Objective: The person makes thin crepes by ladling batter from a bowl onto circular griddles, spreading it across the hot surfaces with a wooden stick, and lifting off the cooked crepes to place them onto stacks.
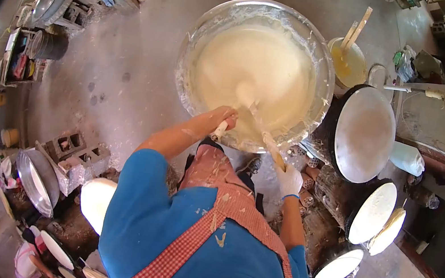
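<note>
A large metal basin (184, 70) in front of me holds pale, creamy batter (246, 56), with smears of it around the rim. My bare left hand (223, 117) is closed around a batter-coated stick (219, 131) at the near side of the basin. My right hand (289, 180), in a white glove, grips a wooden stirring stick (270, 143) lower and to the right. That stick slants up over the rim, its far end in the batter. The left stick's far end is hard to make out near a raised lump of batter.
Right of the basin stands a bucket (359, 73) of yellow liquid with wooden sticks (357, 29). Round griddles (365, 134) line my right side. Concrete blocks (79, 155) and a metal bowl (34, 183) are at left. Another person (27, 262) is at lower left.
</note>
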Available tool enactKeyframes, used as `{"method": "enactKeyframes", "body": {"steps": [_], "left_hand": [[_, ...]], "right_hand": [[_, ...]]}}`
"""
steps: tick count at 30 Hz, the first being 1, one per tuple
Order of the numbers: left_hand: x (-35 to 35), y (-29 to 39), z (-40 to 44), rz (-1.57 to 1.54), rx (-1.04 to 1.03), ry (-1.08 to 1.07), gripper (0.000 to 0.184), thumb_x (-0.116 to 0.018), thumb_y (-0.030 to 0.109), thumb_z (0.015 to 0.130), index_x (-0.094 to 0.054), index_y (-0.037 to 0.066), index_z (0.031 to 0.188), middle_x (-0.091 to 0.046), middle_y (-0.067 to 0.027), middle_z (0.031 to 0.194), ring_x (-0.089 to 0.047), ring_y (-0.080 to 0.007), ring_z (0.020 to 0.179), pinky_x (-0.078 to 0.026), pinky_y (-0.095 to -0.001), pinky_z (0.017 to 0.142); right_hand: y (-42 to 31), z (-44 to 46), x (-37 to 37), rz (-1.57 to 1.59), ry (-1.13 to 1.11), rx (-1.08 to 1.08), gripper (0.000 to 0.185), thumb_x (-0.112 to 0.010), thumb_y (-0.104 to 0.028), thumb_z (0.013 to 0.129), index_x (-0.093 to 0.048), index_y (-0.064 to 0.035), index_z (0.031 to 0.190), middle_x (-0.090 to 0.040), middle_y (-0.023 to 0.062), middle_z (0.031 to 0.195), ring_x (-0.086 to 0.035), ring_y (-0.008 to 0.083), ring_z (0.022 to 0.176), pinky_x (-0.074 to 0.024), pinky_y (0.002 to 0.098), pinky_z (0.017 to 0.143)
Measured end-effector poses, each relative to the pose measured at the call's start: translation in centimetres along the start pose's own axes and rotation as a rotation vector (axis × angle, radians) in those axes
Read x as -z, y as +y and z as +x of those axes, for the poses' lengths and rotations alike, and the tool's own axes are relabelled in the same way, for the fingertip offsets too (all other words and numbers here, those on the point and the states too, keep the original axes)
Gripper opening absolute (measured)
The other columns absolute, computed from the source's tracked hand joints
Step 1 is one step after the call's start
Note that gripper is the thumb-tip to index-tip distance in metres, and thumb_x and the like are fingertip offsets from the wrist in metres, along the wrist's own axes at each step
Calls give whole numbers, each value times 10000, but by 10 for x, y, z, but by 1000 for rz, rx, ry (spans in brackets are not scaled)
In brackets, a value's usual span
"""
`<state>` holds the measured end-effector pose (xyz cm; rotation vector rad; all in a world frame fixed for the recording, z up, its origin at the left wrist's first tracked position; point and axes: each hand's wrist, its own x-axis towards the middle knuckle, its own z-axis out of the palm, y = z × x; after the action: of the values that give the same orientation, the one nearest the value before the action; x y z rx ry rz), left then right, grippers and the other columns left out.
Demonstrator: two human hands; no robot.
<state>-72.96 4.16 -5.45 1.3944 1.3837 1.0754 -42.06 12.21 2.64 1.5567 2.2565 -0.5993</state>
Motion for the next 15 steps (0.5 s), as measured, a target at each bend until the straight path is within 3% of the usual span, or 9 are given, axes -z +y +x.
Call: {"method": "enactKeyframes", "body": {"steps": [2, 6, 9, 11, 12, 14, 15], "left_hand": [[5, 47, 9, -1770, 798, 156, 187, -451, 82, 833, -422, 62, 649, -380, 16, 553, -339, -69, 392, -287, -197, 340], [37, 195, 22, -1307, 437, 208, 127, -449, 90, 856, -430, 82, 731, -338, 34, 536, -297, -20, 382, -237, -148, 286], [61, 335, 22, -1175, 439, 351, 15, -465, 89, 844, -451, 90, 848, -333, 42, 525, -299, -10, 372, -211, -145, 264], [70, 396, 15, -972, 298, 383, 260, -465, 66, 826, -442, 130, 1077, -335, 42, 516, -291, -14, 359, -214, -151, 253], [72, 424, 12, -931, 258, 373, 260, -465, 66, 826, -442, 130, 1077, -335, 42, 516, -291, -14, 359, -214, -151, 253], [77, 465, 4, -351, 52, 527, 519, -519, 41, 790, -330, 188, 1251, -340, 22, 536, -304, -48, 374, -200, -188, 271], [87, 463, 6, -260, -75, 511, 647, -503, 27, 784, -225, 211, 1338, -342, 22, 523, -310, -58, 359, -220, -200, 259]], "right_hand": [[0, -20, 24, 161, 93, 45, 473, -572, -483, 725, -618, -17, 790, -604, 209, 739, -596, 355, 692, -459, 418, 627], [0, -24, 79, 353, 358, 257, 373, -578, -381, 768, -588, -23, 876, -602, 198, 733, -592, 348, 695, -449, 421, 626], [-12, -8, 134, 509, 666, 480, 312, -629, -319, 753, -583, -24, 842, -571, 153, 616, -563, 276, 528, -437, 365, 507], [-26, -11, 194, 665, 733, 533, 259, -645, -247, 750, -588, -9, 835, -576, 130, 628, -534, 182, 530, -441, 313, 534], [-28, -6, 217, 742, 788, 578, 239, -649, -214, 749, -590, -1, 840, -582, 118, 639, -526, 145, 545, -442, 291, 546], [-34, -7, 251, 894, 829, 601, 215, -644, -161, 753, -590, 13, 868, -588, 92, 666, -507, 94, 589, -442, 269, 569], [-36, -6, 256, 1047, 807, 700, 219, -634, -134, 758, -591, 26, 901, -596, 55, 709, -472, 65, 642, -434, 252, 594]]}}
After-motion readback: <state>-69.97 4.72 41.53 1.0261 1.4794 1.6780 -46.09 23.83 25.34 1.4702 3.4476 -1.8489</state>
